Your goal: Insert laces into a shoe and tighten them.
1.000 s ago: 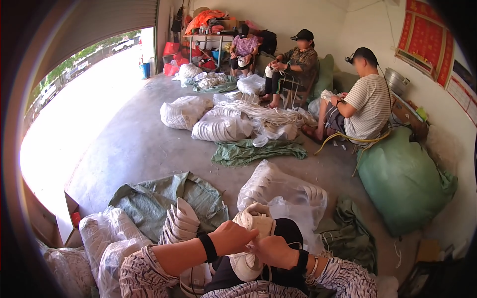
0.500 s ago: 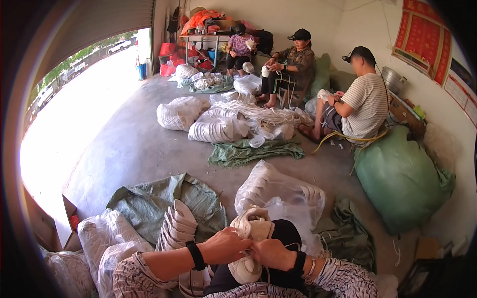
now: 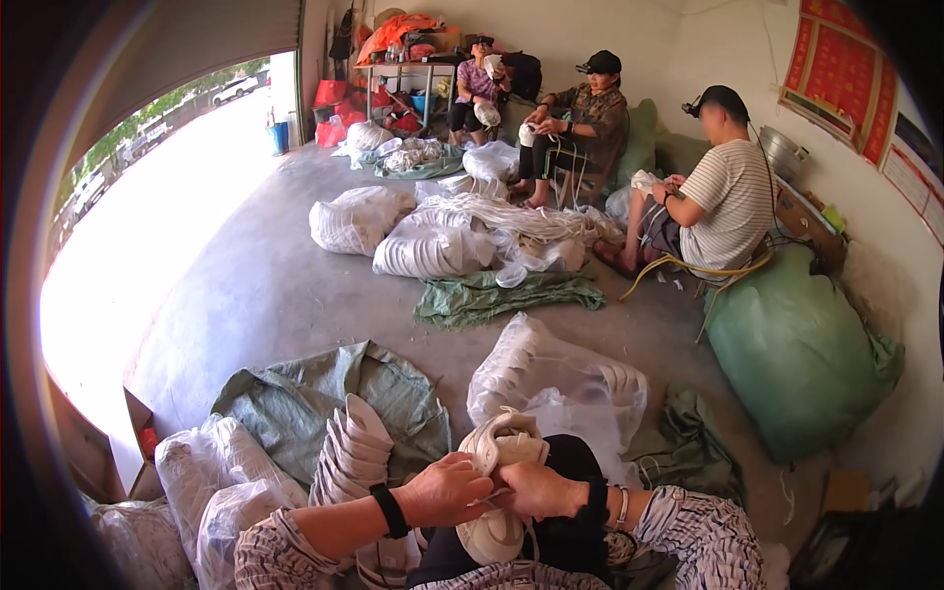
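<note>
Plastic bag [image 3: 575, 369] up front, stacked white pieces [image 3: 498, 379] inside. One fat green sack [image 3: 801, 359], contents hidden. One cream shoe [image 3: 506, 445], left hand [image 3: 447, 491] + right hand [image 3: 541, 489] pinching it, can't see which bit.

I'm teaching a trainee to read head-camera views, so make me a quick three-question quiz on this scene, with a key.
1. True or false: the person's left hand and right hand are close together over the pale shoe.

2. What colour is the big bulging sack on the floor near the right-hand wall?
a) red
b) green
c) yellow

3. Fill in: the stack of nested pale pieces is to the person's ____ of the pale shoe.

Key: 1 true; 2 b; 3 left.
</note>
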